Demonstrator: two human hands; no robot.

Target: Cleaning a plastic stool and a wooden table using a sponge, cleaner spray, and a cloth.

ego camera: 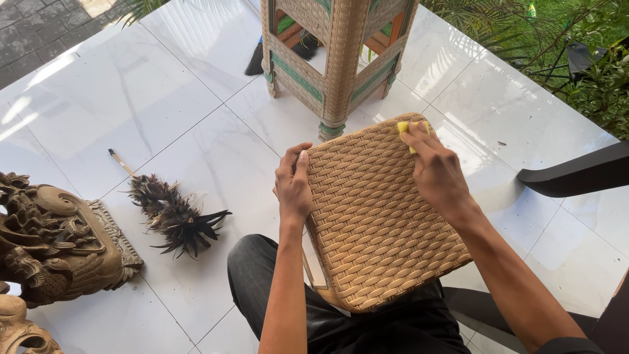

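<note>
The left hand (293,183) gripped the woven stool (377,223) on the lap; the right hand (436,170) pressed a yellow sponge (406,128) at its far corner, most weave seemingly unwiped.

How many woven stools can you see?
2. One woven stool lies on the person's lap, under both hands. Another woven stool stands on the white tiles just beyond it. Others may be out of view.

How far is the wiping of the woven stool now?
Done: cannot tell; no wiped part looks different. In hand: the left hand grips the edge of the woven stool on the lap, while the right hand presses a yellow sponge at its far corner. Left: a second stool stands untouched; the feather duster lies on the tiles.
</note>
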